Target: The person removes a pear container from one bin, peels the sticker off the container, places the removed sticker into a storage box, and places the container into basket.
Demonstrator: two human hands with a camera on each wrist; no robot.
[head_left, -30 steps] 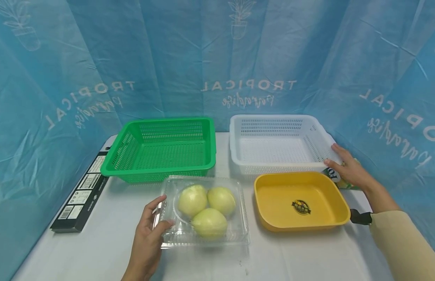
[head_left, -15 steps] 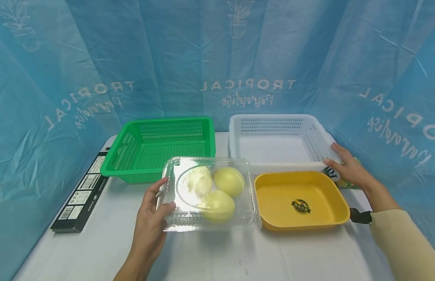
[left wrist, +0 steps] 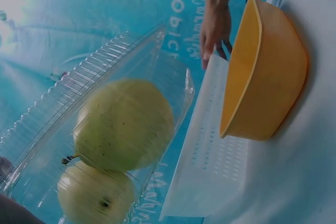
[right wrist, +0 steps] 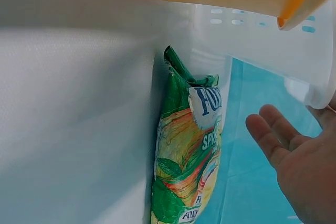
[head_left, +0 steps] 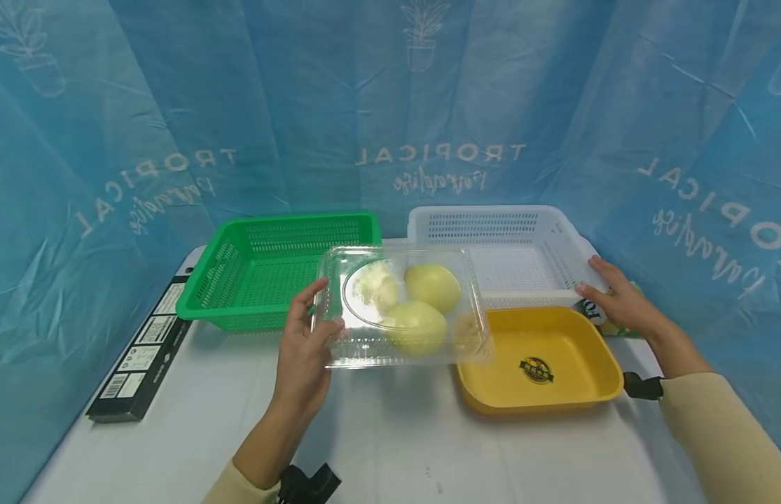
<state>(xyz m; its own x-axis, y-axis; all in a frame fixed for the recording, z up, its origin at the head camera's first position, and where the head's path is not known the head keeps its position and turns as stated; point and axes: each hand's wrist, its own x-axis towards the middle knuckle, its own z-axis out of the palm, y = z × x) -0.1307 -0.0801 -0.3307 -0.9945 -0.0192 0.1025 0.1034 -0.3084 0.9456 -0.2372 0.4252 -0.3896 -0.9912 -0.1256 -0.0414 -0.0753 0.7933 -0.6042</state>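
My left hand (head_left: pixel 306 346) grips the left edge of a clear plastic clamshell container (head_left: pixel 358 353), thumb on top, and holds it above the table. Inside sit three round, speckled yellow-green fruits (head_left: pixel 433 287); one shows a stem (left wrist: pixel 71 159) in the left wrist view. The container overlaps the green basket, white basket and yellow tray in the head view. My right hand (head_left: pixel 630 304) holds the near right corner of the white basket (head_left: pixel 529 297), thumb on its front rim. Two fingers (right wrist: pixel 266 137) of that hand extend free below the rim in the right wrist view.
A yellow tray (head_left: pixel 576 343) stands in front of the white basket. A green and yellow snack bag (right wrist: pixel 181 156) lies beneath my right hand. The green basket (head_left: pixel 229 308) is at the back left, with a long black box (head_left: pixel 144 343) beside it. A blue curtain (head_left: pixel 314 105) closes off the back.
My left hand has lifted the clamshell container with the fruits and carried it forward and to the right. My right hand stays at the white basket's corner.
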